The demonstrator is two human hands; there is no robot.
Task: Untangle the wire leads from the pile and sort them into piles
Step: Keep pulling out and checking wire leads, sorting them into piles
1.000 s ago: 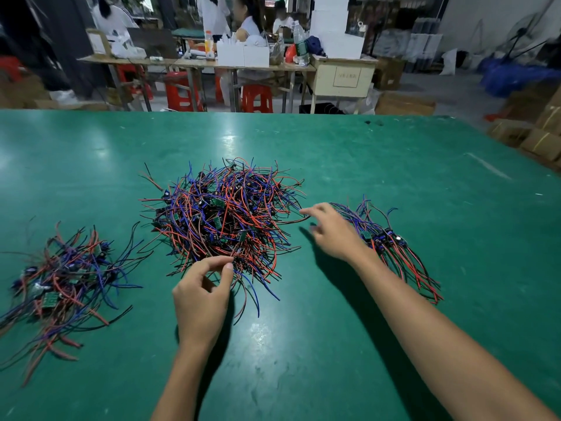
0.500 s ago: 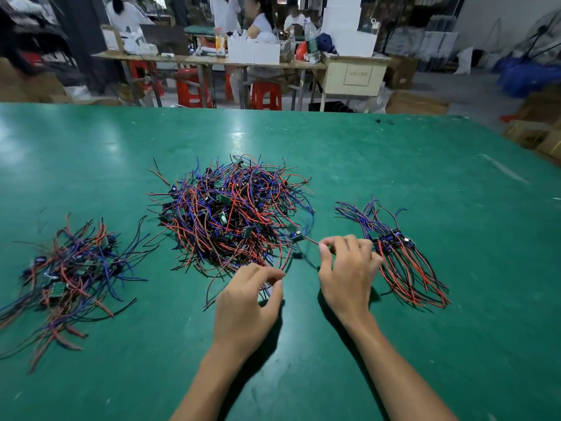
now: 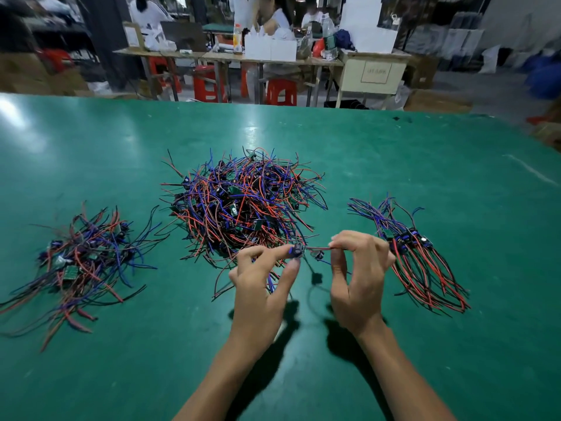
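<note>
A big tangled pile (image 3: 243, 205) of red, blue and black wire leads with small green boards lies mid-table. A looser sorted pile (image 3: 82, 262) sits to the left, and a neater bundle (image 3: 416, 253) lies to the right. Just in front of the big pile, my left hand (image 3: 264, 287) pinches the dark component end of one wire lead (image 3: 306, 250) between thumb and forefinger. My right hand (image 3: 358, 275) pinches the same lead's wire end. The lead is stretched between both hands above the table, with thin wires dangling below it.
The green table (image 3: 394, 165) extends far back and to the right. Beyond its far edge stand workbenches, red stools (image 3: 280, 92), boxes and seated people. Cardboard boxes line the floor at the right.
Both hands came together in front of the big pile. My left hand has taken hold of the lead that my right hand drew out, and the lead is lifted between them.
</note>
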